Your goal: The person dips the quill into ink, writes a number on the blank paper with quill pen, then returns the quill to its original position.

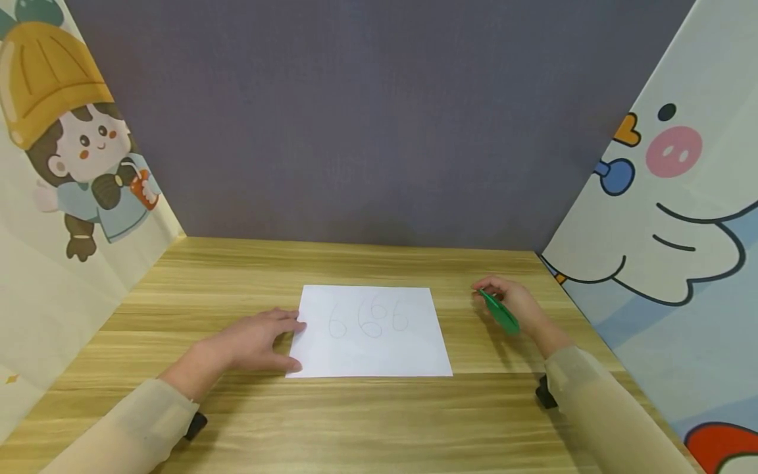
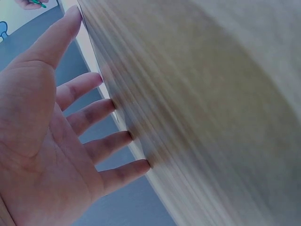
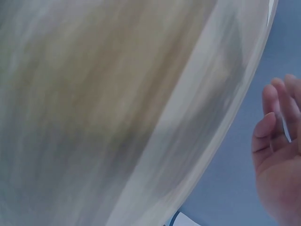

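A white sheet of paper (image 1: pixel 367 359) lies flat on the wooden table, with several faint 6-shaped figures drawn across its upper half. My left hand (image 1: pixel 251 342) rests at the sheet's left edge, thumb and fingertips touching it. The left wrist view shows that hand (image 2: pixel 44 122) with its fingers spread and extended. Right of the paper and apart from it, my right hand (image 1: pixel 515 303) holds a slim green pen (image 1: pixel 501 314) between thumb and fingers, above the table. In the right wrist view the right hand (image 3: pixel 282 160) is partly cut off, and the pen cannot be made out.
The wood-grain tabletop (image 1: pixel 361 428) runs back to a grey upright panel (image 1: pixel 355 131). Cartoon-printed walls stand at both sides: a figure in a yellow hat (image 1: pixel 56 79) on the left, a white character (image 1: pixel 681 197) on the right. Dark wrist devices (image 1: pixel 195 426) show at both cuffs.
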Demonstrator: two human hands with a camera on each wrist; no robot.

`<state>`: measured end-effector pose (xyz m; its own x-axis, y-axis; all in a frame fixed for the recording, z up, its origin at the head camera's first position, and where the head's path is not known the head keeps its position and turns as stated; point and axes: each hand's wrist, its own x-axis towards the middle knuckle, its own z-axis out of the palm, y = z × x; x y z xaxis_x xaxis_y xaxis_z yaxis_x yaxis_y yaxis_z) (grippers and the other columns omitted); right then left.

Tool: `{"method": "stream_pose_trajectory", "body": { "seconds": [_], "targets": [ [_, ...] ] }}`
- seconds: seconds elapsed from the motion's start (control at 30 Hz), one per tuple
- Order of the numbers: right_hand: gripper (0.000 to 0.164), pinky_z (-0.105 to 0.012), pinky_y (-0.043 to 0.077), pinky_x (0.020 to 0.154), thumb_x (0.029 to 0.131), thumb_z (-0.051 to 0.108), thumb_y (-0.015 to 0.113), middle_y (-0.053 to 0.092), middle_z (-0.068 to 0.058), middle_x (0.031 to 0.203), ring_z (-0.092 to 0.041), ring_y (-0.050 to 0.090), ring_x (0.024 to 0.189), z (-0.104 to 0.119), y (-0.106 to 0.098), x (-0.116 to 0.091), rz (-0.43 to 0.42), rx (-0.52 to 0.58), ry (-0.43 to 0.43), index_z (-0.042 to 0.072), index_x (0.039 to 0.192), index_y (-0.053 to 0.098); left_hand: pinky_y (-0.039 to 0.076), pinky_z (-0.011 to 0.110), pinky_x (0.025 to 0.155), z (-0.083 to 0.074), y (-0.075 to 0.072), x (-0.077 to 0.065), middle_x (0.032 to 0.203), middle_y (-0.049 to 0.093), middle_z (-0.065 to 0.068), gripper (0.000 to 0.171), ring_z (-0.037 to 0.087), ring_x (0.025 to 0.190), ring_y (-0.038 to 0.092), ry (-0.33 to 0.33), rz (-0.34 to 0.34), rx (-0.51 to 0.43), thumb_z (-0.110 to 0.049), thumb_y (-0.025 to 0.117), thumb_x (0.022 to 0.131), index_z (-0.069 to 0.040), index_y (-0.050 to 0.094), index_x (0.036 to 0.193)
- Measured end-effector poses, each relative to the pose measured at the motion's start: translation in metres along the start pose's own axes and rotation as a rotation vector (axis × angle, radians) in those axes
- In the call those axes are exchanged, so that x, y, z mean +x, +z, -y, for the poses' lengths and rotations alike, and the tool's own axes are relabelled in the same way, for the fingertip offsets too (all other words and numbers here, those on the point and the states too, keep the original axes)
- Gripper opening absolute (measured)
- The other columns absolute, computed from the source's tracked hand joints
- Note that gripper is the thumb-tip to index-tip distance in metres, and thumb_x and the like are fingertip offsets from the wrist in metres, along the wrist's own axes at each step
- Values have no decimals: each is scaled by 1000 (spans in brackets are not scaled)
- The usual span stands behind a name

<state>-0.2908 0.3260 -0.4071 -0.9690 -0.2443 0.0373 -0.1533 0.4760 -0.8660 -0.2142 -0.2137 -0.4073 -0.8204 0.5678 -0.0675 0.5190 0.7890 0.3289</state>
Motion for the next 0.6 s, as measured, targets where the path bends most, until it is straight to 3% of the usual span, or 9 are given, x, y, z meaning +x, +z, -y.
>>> {"method": "stream_pose_trajectory", "body": {
  "seconds": [0.1, 0.2, 0.33, 0.6],
  "targets": [
    [30, -24, 60, 80, 108, 16, 72, 77, -16, 120, -23, 71, 99, -4, 0, 1, -52, -293, -26, 2, 134, 72, 43, 72, 122, 0, 1, 0, 166, 52, 25, 86, 53, 152, 48, 0, -1, 0, -63, 84, 89, -8, 64, 153],
    [31, -41, 61, 99, 109, 21, 72, 79, -14, 126, -32, 72, 115, -6, 0, 2, -66, -403, -30, 7, 136, 74, 43, 72, 122, 1, 1, 1, 166, 51, 25, 86, 54, 152, 48, 3, -1, 6, -63, 83, 90, -7, 64, 153],
    [31, -54, 60, 103, 110, 19, 69, 79, -12, 132, -37, 71, 122, -8, -1, 2, -62, -432, -13, 12, 139, 74, 41, 72, 124, 2, 1, 1, 168, 50, 24, 87, 53, 154, 46, -11, 8, 1, -62, 83, 90, -7, 63, 154],
    [36, -34, 58, 84, 108, 23, 72, 76, -15, 139, -30, 70, 113, -9, -5, 1, -31, -414, 19, 16, 144, 73, 41, 74, 122, 1, 1, 0, 168, 49, 25, 87, 55, 154, 46, -6, 9, -2, -63, 83, 90, -8, 63, 154]
  ]
}}
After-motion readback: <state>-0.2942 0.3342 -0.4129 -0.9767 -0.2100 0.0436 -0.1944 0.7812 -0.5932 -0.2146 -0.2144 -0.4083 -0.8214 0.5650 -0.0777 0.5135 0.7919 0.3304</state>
